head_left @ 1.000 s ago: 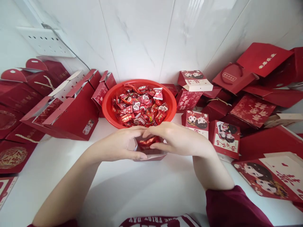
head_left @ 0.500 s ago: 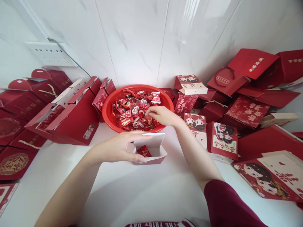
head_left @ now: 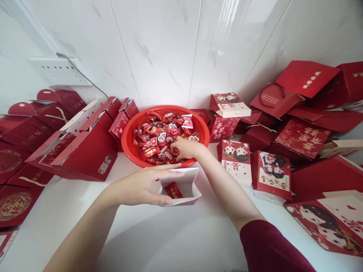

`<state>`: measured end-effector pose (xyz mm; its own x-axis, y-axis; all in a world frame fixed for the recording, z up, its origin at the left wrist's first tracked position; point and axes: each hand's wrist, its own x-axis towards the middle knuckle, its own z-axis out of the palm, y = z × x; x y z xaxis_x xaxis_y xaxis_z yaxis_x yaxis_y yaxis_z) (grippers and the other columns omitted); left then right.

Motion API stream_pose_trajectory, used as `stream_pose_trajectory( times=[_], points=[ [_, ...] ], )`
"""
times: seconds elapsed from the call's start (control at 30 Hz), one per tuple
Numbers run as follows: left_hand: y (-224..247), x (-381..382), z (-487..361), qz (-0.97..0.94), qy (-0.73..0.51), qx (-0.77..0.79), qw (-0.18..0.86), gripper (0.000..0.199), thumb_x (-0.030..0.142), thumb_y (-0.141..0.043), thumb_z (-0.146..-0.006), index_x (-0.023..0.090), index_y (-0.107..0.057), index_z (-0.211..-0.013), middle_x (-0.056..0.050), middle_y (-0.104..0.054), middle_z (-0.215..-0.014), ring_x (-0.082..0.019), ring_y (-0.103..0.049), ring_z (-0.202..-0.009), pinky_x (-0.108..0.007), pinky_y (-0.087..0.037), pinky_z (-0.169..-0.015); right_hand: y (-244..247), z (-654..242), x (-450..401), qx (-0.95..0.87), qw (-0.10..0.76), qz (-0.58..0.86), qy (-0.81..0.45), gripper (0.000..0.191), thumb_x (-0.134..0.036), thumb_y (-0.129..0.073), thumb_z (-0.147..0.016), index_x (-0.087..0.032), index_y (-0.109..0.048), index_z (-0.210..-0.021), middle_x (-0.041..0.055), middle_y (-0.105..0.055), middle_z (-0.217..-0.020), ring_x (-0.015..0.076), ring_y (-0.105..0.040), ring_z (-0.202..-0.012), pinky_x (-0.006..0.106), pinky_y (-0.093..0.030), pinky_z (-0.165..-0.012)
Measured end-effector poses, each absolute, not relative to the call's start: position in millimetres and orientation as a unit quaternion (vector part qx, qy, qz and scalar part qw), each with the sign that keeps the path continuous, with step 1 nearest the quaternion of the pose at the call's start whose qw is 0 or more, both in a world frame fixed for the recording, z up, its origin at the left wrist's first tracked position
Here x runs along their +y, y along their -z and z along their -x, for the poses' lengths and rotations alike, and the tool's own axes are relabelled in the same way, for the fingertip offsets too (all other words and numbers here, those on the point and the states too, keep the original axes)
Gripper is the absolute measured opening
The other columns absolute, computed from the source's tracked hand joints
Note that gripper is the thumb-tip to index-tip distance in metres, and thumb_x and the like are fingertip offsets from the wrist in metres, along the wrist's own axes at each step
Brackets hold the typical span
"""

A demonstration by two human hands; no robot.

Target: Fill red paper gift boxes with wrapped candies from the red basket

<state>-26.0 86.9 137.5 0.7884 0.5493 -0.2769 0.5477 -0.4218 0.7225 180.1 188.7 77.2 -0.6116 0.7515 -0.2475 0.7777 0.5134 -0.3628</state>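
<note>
My left hand (head_left: 143, 186) grips the left side of a small open gift box (head_left: 188, 185), thumb at the near wall and fingers along the far edge. Inside the box, white within, lies a red wrapped candy (head_left: 173, 190). Behind it stands a red plastic basket (head_left: 127, 145) heaped with wrapped candies (head_left: 150, 142), mostly red. My right hand (head_left: 185, 148) reaches into the basket's right front part, its fingers curled down among the candies. The fingertips are partly hidden, so what they hold, if anything, does not show.
Tall red gift boxes (head_left: 85, 151) stand at the left, with more handled boxes (head_left: 25, 128) beyond. Printed boxes (head_left: 235, 155) and a pile of red boxes (head_left: 304, 138) fill the right side. Behind is a tiled wall with a socket strip (head_left: 61, 71) and a cable (head_left: 82, 73).
My right hand has moved slightly left and deeper into the candies, its fingers more curled. My left hand keeps its hold on the box. The whole view has shifted a little.
</note>
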Motion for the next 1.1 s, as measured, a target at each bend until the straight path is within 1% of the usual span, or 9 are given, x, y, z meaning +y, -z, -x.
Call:
stream_pose_trajectory(
  times=[0.07, 0.13, 0.3, 0.4, 0.57, 0.63, 0.8, 1.0, 1.1],
  points=[
    [-138, 87, 25, -0.843, 0.001, 0.323, 0.43, 0.066, 0.057, -0.067, -0.085, 0.044, -0.043, -0.146, 0.005, -0.031, -0.161, -0.03, -0.028, -0.149, -0.04, -0.032, -0.118, -78, -184, 189, 0.878, -0.001, -0.416, 0.239, 0.021, -0.018, -0.071, -0.078, -0.017, -0.07, -0.098, 0.0107, -0.067, -0.108, 0.0224, -0.066, -0.089, 0.028, -0.046, -0.074],
    [-140, 87, 24, -0.844, 0.001, 0.319, 0.431, 0.066, 0.056, -0.066, -0.086, 0.044, -0.042, -0.146, 0.004, -0.032, -0.16, -0.03, -0.028, -0.148, -0.04, -0.032, -0.118, -80, -188, 190, 0.883, -0.028, -0.394, 0.254, 0.012, -0.017, -0.066, -0.082, -0.018, -0.07, -0.094, 0.0047, -0.07, -0.097, 0.0185, -0.065, -0.09, 0.026, -0.045, -0.077],
    [-142, 87, 22, -0.843, 0.001, 0.311, 0.439, 0.067, 0.055, -0.066, -0.087, 0.044, -0.039, -0.148, 0.005, -0.032, -0.161, -0.029, -0.028, -0.149, -0.04, -0.029, -0.12, -81, -196, 191, 0.842, -0.154, -0.353, 0.379, 0.025, -0.016, -0.067, -0.081, -0.016, -0.066, -0.105, 0.0024, -0.07, -0.102, 0.0137, -0.064, -0.089, 0.025, -0.049, -0.081],
    [-141, 87, 23, -0.843, 0.003, 0.313, 0.438, 0.068, 0.055, -0.066, -0.086, 0.044, -0.04, -0.148, 0.006, -0.033, -0.16, -0.028, -0.027, -0.149, -0.04, -0.026, -0.121, -80, -199, 192, 0.796, -0.21, -0.311, 0.474, 0.028, -0.011, -0.068, -0.075, -0.015, -0.067, -0.103, 0.0028, -0.07, -0.101, 0.0141, -0.064, -0.088, 0.028, -0.052, -0.084],
    [-139, 86, 25, -0.843, 0.009, 0.328, 0.427, 0.068, 0.056, -0.067, -0.085, 0.042, -0.043, -0.147, 0.004, -0.035, -0.159, -0.029, -0.029, -0.148, -0.041, -0.029, -0.119, -75, -199, 193, 0.693, -0.268, -0.279, 0.609, 0.021, -0.015, -0.069, -0.073, -0.015, -0.066, -0.094, 0.003, -0.069, -0.095, 0.0128, -0.066, -0.081, 0.028, -0.058, -0.075],
    [-139, 85, 25, -0.844, 0.001, 0.326, 0.426, 0.067, 0.056, -0.068, -0.084, 0.042, -0.044, -0.146, 0.003, -0.035, -0.159, -0.03, -0.03, -0.148, -0.042, -0.031, -0.119, -74, -198, 194, 0.688, -0.3, -0.289, 0.594, 0.019, -0.014, -0.069, -0.073, -0.016, -0.066, -0.092, 0.0032, -0.071, -0.095, 0.0125, -0.067, -0.083, 0.026, -0.058, -0.075],
    [-140, 85, 25, -0.841, -0.001, 0.329, 0.429, 0.067, 0.055, -0.069, -0.084, 0.043, -0.044, -0.145, 0.004, -0.032, -0.16, -0.029, -0.031, -0.147, -0.042, -0.031, -0.119, -73, -195, 193, 0.711, -0.364, -0.308, 0.517, 0.014, -0.012, -0.068, -0.074, -0.014, -0.068, -0.089, 0.0054, -0.075, -0.095, 0.015, -0.07, -0.091, 0.03, -0.055, -0.087],
    [-140, 84, 25, -0.842, 0.006, 0.333, 0.424, 0.066, 0.055, -0.068, -0.084, 0.043, -0.045, -0.145, 0.004, -0.033, -0.16, -0.029, -0.03, -0.148, -0.041, -0.032, -0.118, -74, -194, 192, 0.7, -0.381, -0.325, 0.509, 0.014, -0.01, -0.069, -0.072, -0.014, -0.071, -0.086, 0.0055, -0.076, -0.09, 0.0147, -0.071, -0.085, 0.026, -0.057, -0.079],
    [-141, 84, 25, -0.839, 0.006, 0.34, 0.425, 0.066, 0.056, -0.069, -0.084, 0.042, -0.046, -0.144, 0.003, -0.033, -0.16, -0.029, -0.031, -0.147, -0.041, -0.034, -0.117, -75, -193, 191, 0.677, -0.374, -0.344, 0.533, 0.014, -0.009, -0.07, -0.072, -0.014, -0.07, -0.084, 0.0046, -0.075, -0.085, 0.0132, -0.071, -0.077, 0.023, -0.058, -0.069]
  ],
)
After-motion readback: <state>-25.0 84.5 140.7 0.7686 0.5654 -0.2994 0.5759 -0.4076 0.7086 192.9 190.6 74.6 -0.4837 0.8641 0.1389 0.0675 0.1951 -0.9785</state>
